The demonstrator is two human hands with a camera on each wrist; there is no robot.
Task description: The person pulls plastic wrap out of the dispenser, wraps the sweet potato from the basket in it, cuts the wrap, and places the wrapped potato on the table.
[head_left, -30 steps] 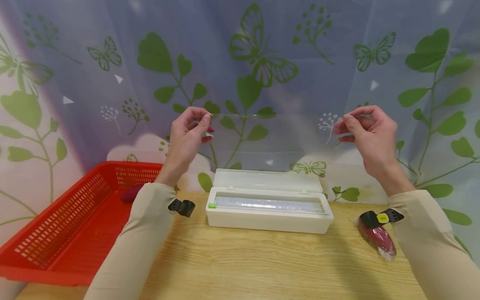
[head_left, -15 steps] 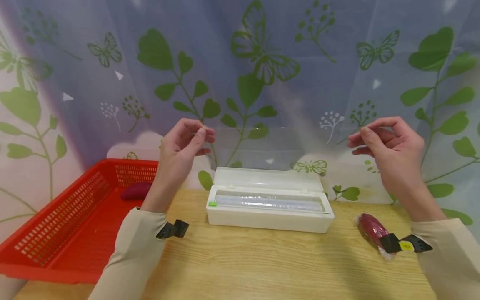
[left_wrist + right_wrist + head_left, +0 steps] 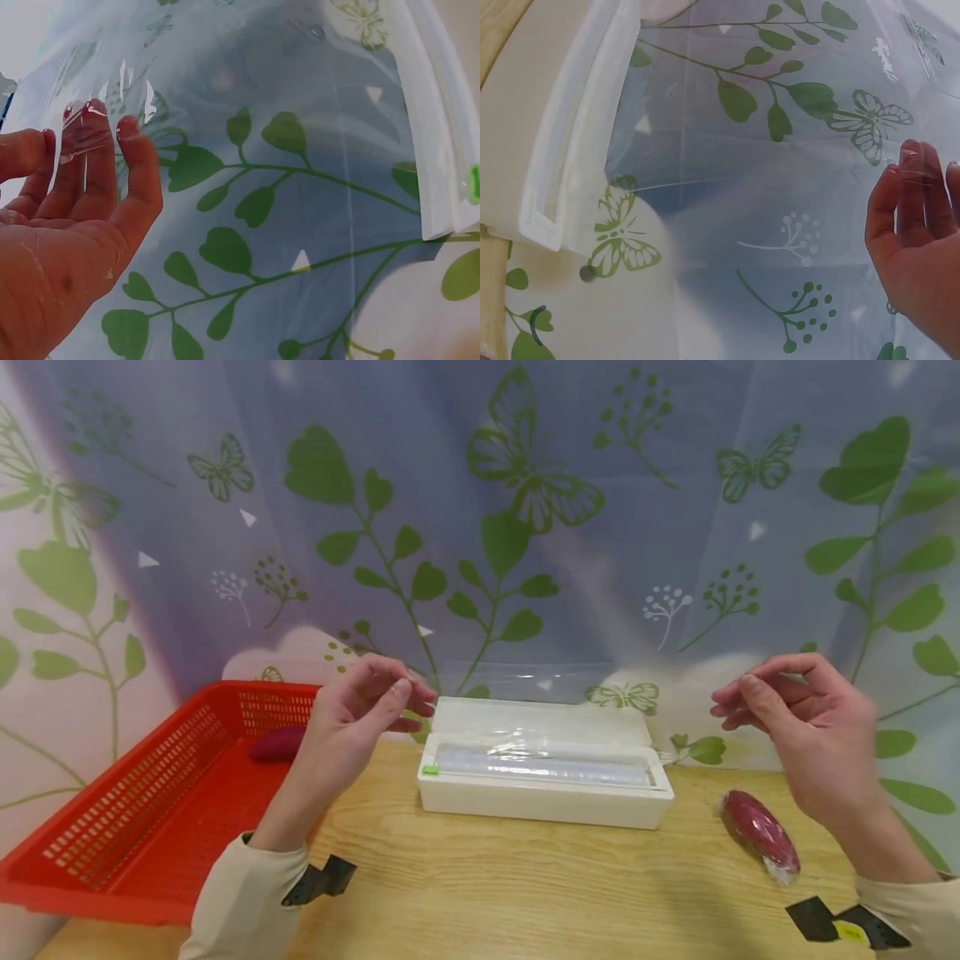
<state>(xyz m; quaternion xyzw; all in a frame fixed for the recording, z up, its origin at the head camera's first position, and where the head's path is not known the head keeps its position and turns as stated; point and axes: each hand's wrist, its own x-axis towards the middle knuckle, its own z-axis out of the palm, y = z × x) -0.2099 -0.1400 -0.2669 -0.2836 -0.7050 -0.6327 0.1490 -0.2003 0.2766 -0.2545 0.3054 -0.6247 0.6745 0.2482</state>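
Observation:
A sheet of clear cling film (image 3: 536,675) is stretched between my two hands, hard to make out against the curtain. My left hand (image 3: 352,714) pinches its left side between thumb and fingers. At the opposite side, my right hand (image 3: 817,735) pinches the film in the same way. Film lies across the left fingers (image 3: 100,139) in the left wrist view and over the right fingertips (image 3: 909,154) in the right wrist view. Below and between the hands sits a white cling film box (image 3: 543,804), its lid raised, with a roll of film (image 3: 540,767) inside.
A red plastic basket (image 3: 127,906) stands at the left, holding a dark purple, oblong item (image 3: 277,744). To the right, a similar reddish-purple item (image 3: 759,827) wrapped in film lies on the wooden table (image 3: 495,893). A patterned curtain (image 3: 480,460) hangs behind.
Both hands have come down toward the box and spread farther apart, the right moving right and the left slightly left. The film between them has lowered with them.

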